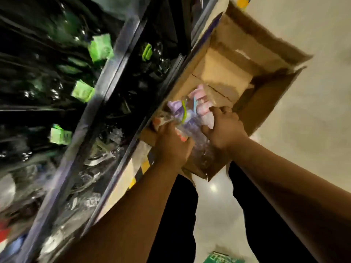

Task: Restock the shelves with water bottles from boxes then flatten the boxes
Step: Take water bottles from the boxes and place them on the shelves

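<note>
An open cardboard box (266, 103) stands on the floor beside the shelf unit, its flaps spread. Inside, at the near end, lie plastic-wrapped water bottles (188, 112) in purple, pink and clear colours. My left hand (172, 147) grips an orange-and-clear wrapped bottle at the box's near left edge. My right hand (224, 128) curls its fingers round the pink and purple wrapped bottles inside the box. The far half of the box shows bare cardboard bottom.
A dark metal shelf unit (106, 95) fills the left, holding wrapped goods with green price tags (100, 47). Yellow-black tape (142, 168) marks the floor by its base. My dark trouser legs and a green item (222, 259) are below.
</note>
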